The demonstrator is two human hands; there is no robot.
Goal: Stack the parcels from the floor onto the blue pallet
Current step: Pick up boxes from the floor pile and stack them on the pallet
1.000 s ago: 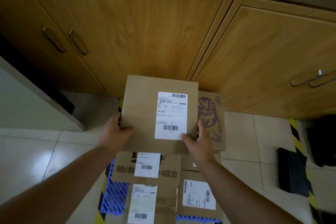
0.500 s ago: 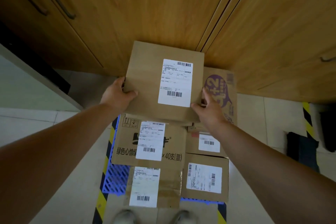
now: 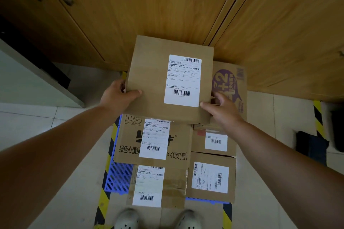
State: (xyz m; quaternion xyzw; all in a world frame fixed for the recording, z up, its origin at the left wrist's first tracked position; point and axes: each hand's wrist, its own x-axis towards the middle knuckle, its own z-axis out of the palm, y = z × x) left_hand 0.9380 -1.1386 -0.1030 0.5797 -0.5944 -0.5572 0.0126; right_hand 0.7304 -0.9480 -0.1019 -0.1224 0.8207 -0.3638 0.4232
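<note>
Blue pallet [image 3: 116, 178] carries stacked parcels; the top parcel [image 3: 149, 78] sits over its far edge, above the others. Left hand [image 3: 117, 96] grasps its left side, right hand [image 3: 222, 109] its right near corner.

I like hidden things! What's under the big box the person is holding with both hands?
Under the held box, parts of two parcels peek out: the green-lettered box and the purple-printed box. The held box covers whatever lies right beneath its middle, and whether it rests on them.
</note>
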